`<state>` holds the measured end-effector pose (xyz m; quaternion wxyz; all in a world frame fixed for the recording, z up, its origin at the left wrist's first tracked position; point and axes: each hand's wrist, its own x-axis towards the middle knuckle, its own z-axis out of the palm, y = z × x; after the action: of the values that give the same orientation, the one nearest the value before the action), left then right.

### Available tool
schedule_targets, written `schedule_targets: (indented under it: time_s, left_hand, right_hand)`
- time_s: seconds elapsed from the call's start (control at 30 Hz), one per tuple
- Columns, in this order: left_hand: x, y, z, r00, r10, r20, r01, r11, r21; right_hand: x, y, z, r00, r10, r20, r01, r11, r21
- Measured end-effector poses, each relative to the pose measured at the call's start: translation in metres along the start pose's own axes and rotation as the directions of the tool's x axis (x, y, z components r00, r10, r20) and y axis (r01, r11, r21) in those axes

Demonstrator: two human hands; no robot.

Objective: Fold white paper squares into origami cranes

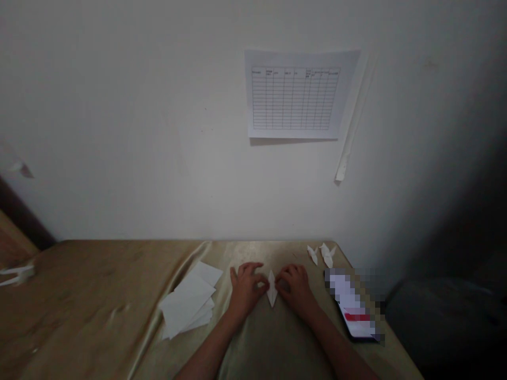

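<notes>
A small white folded paper (271, 290), a narrow diamond with pointed ends, stands out against the cloth between my two hands. My left hand (249, 286) pinches its left edge with thumb and fingertips, the other fingers curled above. On the right edge, the fingertips of my right hand (293, 284) are closed at the paper's middle. Left of my hands lies a fanned stack of white paper sheets (190, 301). Two folded white paper pieces, one (312, 254) smaller and the other (327, 255) larger, rest near the back right corner.
A phone (352, 306) with a lit, partly blurred screen lies at the right edge of the cloth-covered table (99, 295). White strips (18, 274) are at the far left. A printed chart (295, 97) hangs on the wall behind.
</notes>
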<state>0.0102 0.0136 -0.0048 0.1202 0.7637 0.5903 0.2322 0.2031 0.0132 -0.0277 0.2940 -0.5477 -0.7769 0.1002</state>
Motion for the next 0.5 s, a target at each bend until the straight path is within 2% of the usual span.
schedule_targets:
  time_s: [0.17, 0.5]
  left_hand:
    - [0.0016, -0.0001, -0.0049, 0.997, -0.034, 0.068, 0.034, 0.999, 0.000]
    - [-0.0004, -0.0079, -0.0013, 0.993, 0.011, 0.116, -0.012, 1.000, 0.011]
  right_hand:
    - [-0.0009, 0.0009, 0.0009, 1.000, 0.017, -0.024, -0.017, 1.000, -0.014]
    - [-0.0008, 0.0060, 0.0019, 0.998, 0.070, -0.001, -0.070, 0.998, 0.006]
